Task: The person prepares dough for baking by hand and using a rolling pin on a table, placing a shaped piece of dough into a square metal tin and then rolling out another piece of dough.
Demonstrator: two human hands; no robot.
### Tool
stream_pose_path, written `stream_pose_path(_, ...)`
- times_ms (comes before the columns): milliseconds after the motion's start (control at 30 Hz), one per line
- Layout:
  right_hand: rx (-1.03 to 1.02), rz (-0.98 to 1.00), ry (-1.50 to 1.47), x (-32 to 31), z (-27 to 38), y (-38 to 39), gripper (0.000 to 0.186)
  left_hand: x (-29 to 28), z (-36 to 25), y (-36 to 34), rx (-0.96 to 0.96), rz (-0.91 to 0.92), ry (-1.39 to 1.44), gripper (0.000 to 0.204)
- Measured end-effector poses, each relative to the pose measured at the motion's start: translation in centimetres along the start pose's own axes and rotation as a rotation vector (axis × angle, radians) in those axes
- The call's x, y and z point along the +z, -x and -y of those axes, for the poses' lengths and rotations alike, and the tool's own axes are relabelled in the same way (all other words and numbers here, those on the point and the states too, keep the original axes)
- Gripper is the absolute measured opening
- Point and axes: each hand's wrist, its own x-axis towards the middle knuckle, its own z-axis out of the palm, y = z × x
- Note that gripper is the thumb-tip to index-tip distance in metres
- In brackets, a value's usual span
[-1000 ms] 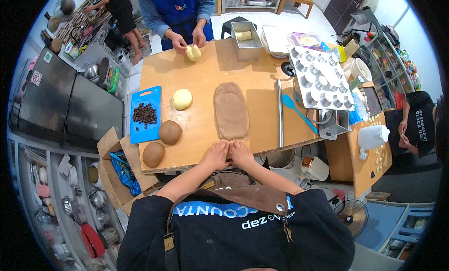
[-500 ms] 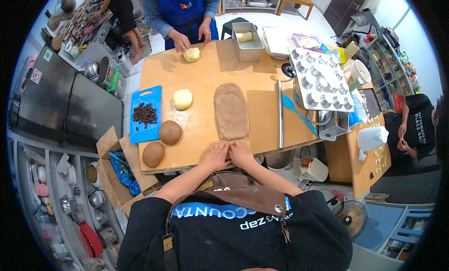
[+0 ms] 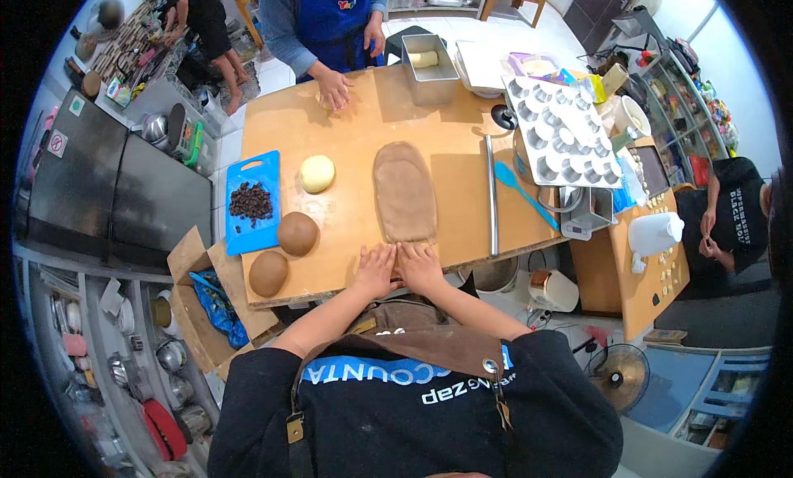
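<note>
Dough sheet: brown, plain.
Dough balls: two brown, one pale yellow.
Board: blue, with dark chips.
Table: tan wood.
Spatula: light blue.
Muffin tray: silver.
Apron: blue.

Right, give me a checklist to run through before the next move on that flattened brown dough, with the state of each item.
1. Both hands at the near end of the flattened brown dough: ok, left hand and right hand lie side by side there.
2. Dough flat and long: ok.
3. Table bare beyond the dough's far end: ok.
4. Rolling pin apart from the dough: ok, lying to its right.
5. Blue spatula out of the way: ok.
6. Dough sticking to the table: cannot tell.
</note>
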Motion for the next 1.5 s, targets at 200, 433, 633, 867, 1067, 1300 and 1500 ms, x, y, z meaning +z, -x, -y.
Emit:
stream_pose_path(200,-0.011,0.161,-0.019,-0.4,0.3,0.9,0.059,-0.3,0.2,0.3,0.021,-0.014,-0.047,0.091)
stream_pose_path(433,0.129,0.043,-0.018,-0.5,-1.4,2.1,0.064,-0.5,0.1,0.3,0.015,-0.002,0.055,0.096)
stream_pose_path(633,0.189,0.223,-0.107,-1.8,-1.1,2.3,0.065,-1.0,0.0,0.5,0.013,0.005,-0.018,0.097)
stream_pose_path(867,0.153,0.075,-0.013,-1.3,-2.0,2.5,0.063,-0.4,-0.2,-0.1,0.010,0.009,-0.051,0.097)
stream_pose_path(1067,0.182,0.238,-0.059,-1.9,-2.6,2.2,0.063,-2.1,-1.0,-0.2,0.009,0.048,-0.104,0.094)
stream_pose_path(1300,0.158,0.151,-0.029,-2.1,-3.2,2.9,0.060,-0.7,-0.7,-1.0,0.033,-0.057,-0.056,0.092)
stream_pose_path(1500,0.105,0.091,-0.094,-2.1,-2.9,1.7,0.058,-2.2,-1.3,-1.1,0.013,0.028,0.021,0.085)
